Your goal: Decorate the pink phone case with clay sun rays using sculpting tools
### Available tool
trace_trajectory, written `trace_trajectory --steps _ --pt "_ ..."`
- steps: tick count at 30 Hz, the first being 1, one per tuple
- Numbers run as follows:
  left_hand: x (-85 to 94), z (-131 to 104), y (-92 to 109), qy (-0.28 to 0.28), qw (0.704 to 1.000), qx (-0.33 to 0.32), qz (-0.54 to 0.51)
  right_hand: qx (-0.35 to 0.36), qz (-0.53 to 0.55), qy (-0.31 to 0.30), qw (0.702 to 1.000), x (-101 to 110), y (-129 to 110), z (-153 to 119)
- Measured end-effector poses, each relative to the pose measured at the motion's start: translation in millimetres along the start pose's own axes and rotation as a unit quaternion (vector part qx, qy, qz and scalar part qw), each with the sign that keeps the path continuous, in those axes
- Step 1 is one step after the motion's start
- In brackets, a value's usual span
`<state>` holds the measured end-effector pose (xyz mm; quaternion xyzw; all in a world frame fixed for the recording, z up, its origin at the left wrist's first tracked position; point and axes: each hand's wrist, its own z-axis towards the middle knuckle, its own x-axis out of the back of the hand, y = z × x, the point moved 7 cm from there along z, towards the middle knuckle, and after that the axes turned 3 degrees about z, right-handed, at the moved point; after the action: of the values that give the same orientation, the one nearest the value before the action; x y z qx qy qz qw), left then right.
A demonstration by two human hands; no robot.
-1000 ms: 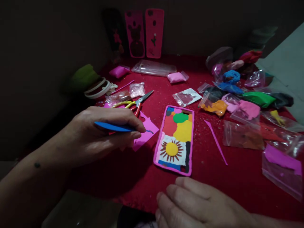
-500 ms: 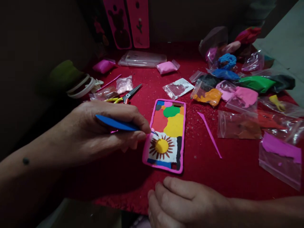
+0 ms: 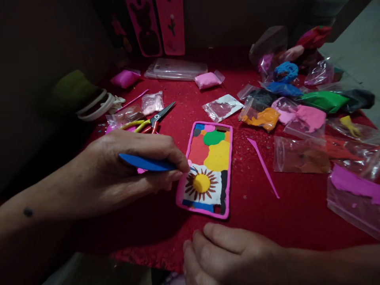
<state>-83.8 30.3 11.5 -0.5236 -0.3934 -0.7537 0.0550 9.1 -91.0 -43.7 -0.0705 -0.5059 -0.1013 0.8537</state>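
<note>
My left hand (image 3: 142,170) pinches a blue modelling tool (image 3: 147,162). The tool's thin tip is at the upper left of a white patch, by the brown petals around a yellow disc (image 3: 201,183). That flower is on a phone case (image 3: 219,158) covered with patches of coloured clay and rimmed in pink, lying on the red cloth. My right hand (image 3: 228,253) rests at the cloth's near edge, just below the case, its fingers loosely bent and apart from it. Nothing shows in the right hand. A pink modelling tool (image 3: 263,168) lies right of the case.
Scissors (image 3: 158,118) with yellow and red handles lie beyond my left hand. Several bags of coloured clay (image 3: 323,101) crowd the right side. Clear phone cases (image 3: 175,69) lie at the back, before two pink decorated cases (image 3: 170,27) standing upright. White rings (image 3: 95,107) sit at left.
The blue tool's tip has shifted slightly left and down over the white patch, still in my left hand. The view has tilted a little; my right hand stays by the near edge.
</note>
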Motion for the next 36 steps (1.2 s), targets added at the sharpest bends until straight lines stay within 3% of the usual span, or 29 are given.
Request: trace_trajectory --steps 12,18,24,36 --pt "-0.2 0.5 0.0 0.005 1.0 -0.001 0.016 -0.005 0.016 -0.027 0.999 -6.2 -0.4 -10.6" --pt "-3.4 1.6 1.1 -0.002 1.0 -0.015 0.011 -0.01 -0.002 0.004 1.0 -2.9 0.5 -10.2" --pt "-3.6 -0.3 -1.2 -0.008 1.0 -0.006 0.021 -0.024 0.012 -0.012 1.0 -5.9 0.2 -9.5" --pt "-4.4 0.9 2.9 0.018 0.998 -0.027 0.052 0.03 -0.039 -0.065 0.997 -11.2 -7.1 -14.3"
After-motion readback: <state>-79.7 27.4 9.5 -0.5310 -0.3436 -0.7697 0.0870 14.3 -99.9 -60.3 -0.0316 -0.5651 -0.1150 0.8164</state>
